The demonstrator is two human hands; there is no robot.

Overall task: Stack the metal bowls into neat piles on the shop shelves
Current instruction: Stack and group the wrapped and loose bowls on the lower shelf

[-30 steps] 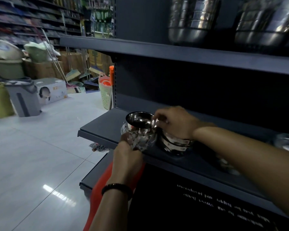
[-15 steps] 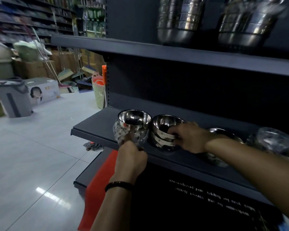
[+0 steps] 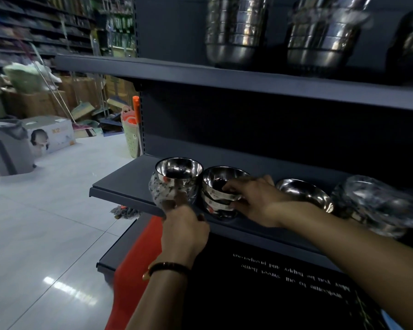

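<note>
The left hand [image 3: 184,225] grips the patterned wrap low on the wrapped bowl stack [image 3: 177,182]; the right hand [image 3: 255,198] curls over the rim of the bare bowl stack [image 3: 212,201] just beside it. Both stacks stand on the dark shelf [image 3: 124,182] — a single bowl [image 3: 305,191] sits further right.

- You find white lettering on the dark mat [image 3: 260,310] under the shelf [image 3: 129,177], upside down to you; it seems to read "May You be happy and prosperous" and "Welcome to our Sweet home"
- The white box [image 3: 55,136] on the floor at your left carries print too blurred to read
</note>
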